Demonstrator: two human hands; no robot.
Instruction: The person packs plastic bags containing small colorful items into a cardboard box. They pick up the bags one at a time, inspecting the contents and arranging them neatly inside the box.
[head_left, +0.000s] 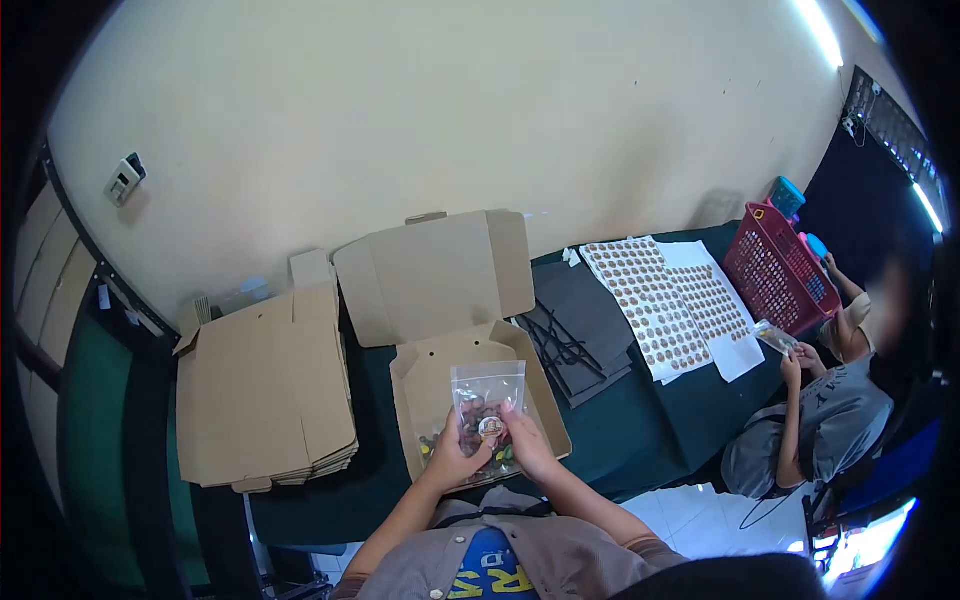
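Pouch (487, 390): clear, part filled with small dark pieces, top edge away from me; I have it over the open box (445, 350), and whether it touches what lies inside I cannot tell.
Left hand (458, 460): pinching the lower left side, thumb in front near the sticker (491, 427); its other fingers are mostly hidden behind.
Right hand (530, 445): pinching the right side, thumb in front; how the fingers behind it sit, I cannot tell.
Handling: I'd judge it best to keep the front taut and level, settle the pieces low, and press the sticker from its middle outward so no crease forms.
Zip top: plain, unprinted; I cannot tell if it is sealed.
Sticker print: a round pale label with a small brown picture, too small to read.
Sheets (640, 310): rows of round brown-and-white stickers, wording unreadable from here.
Shirt (490, 570): my blue one bears large yellow letters, partly covered; one looks like R.
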